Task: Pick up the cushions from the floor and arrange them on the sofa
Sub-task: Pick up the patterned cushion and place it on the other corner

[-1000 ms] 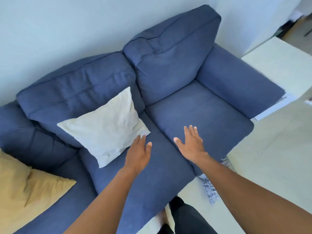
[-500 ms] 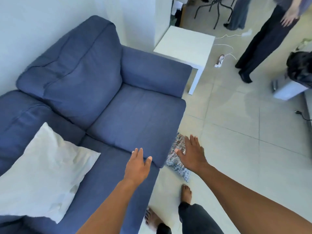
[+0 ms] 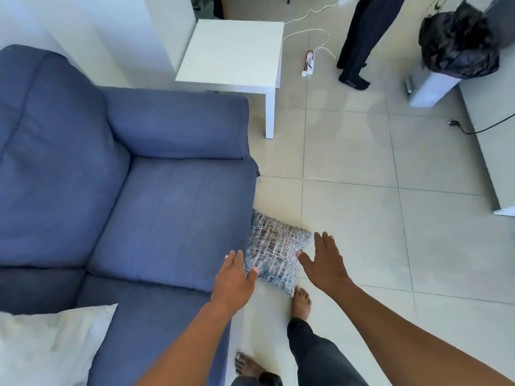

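Observation:
A grey and white woven cushion [image 3: 274,252] lies on the tiled floor, leaning against the front right corner of the blue sofa [image 3: 156,207]. My left hand [image 3: 234,280] hovers open over the cushion's left edge at the sofa seat's corner. My right hand [image 3: 324,260] is open, fingers spread, just right of the cushion, thumb near its edge. Neither hand grips anything. A white cushion [image 3: 47,346] rests on the sofa seat at the bottom left.
A white side table [image 3: 231,54] stands beside the sofa's armrest. A power strip with cables [image 3: 309,62] lies on the floor behind it. Another person's legs [image 3: 359,43] stand at the back. A black bag [image 3: 457,40] sits on a white unit, right. My bare feet [image 3: 301,302] are beside the cushion.
The view has swung right, away from the white cushion on the sofa and toward the floor. Both hands have moved from above the seat to either side of the woven cushion.

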`<state>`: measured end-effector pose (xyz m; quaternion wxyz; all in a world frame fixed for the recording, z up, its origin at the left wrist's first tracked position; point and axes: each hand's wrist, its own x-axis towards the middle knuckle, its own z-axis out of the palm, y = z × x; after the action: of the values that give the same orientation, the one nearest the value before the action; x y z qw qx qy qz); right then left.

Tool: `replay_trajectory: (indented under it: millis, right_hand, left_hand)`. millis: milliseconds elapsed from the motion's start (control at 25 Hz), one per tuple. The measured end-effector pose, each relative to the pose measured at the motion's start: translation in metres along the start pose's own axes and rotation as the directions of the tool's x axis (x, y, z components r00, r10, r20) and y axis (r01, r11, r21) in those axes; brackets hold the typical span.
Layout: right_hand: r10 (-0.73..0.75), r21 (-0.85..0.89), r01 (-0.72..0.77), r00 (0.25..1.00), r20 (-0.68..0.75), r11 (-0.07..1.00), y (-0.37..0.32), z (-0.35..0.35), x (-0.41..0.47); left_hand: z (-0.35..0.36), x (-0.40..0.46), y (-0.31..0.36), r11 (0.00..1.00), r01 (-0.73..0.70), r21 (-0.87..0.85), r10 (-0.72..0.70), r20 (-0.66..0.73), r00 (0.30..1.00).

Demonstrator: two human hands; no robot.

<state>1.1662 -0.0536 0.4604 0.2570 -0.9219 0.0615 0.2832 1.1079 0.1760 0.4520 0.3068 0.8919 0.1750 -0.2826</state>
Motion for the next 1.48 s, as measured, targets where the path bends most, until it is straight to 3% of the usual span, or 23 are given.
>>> replay_trajectory:
  millis: [440, 640, 840, 1040, 1240, 1360, 1480]
  right_hand:
    - [0.075, 0.117, -0.098, 0.979, 0.187, 0.988, 0.057, 0.034, 0.137]
    - [0.163, 0.244, -0.216, 0.962, 0.221, 0.945, 0.091, 0.106, 0.216]
    - [0.295, 0.261, -0.375, 0.907, 0.301, 0.889, 0.147, 0.204, 0.307]
    - [0.408, 0.338, -0.497, 0.862, 0.303, 0.799, 0.194, 0.278, 0.382]
    - [0.527, 0.598, -0.589, 0.794, 0.302, 0.544, 0.234, 0.337, 0.423]
    - [0.510, 0.717, -0.645, 0.725, 0.463, 0.266, 0.230, 0.345, 0.432]
    - [0.517, 0.796, -0.583, 0.737, 0.435, 0.162, 0.219, 0.322, 0.424]
  left_hand:
    - [0.055, 0.149, 0.050, 0.988, 0.149, -0.041, -0.145, 0.084, 0.986]
    - [0.102, 0.251, 0.024, 0.974, 0.222, -0.035, -0.216, 0.118, 0.969]
    - [0.182, 0.362, -0.033, 0.940, 0.338, -0.046, -0.330, 0.130, 0.935]
    - [0.247, 0.448, -0.077, 0.860, 0.478, -0.180, -0.480, 0.031, 0.876]
    - [0.294, 0.518, -0.122, 0.793, 0.521, -0.316, -0.586, -0.164, 0.793]
    - [0.305, 0.523, -0.125, 0.648, 0.616, -0.447, -0.657, 0.081, 0.750]
    - [0.296, 0.497, -0.105, 0.591, 0.618, -0.519, -0.599, 0.231, 0.767]
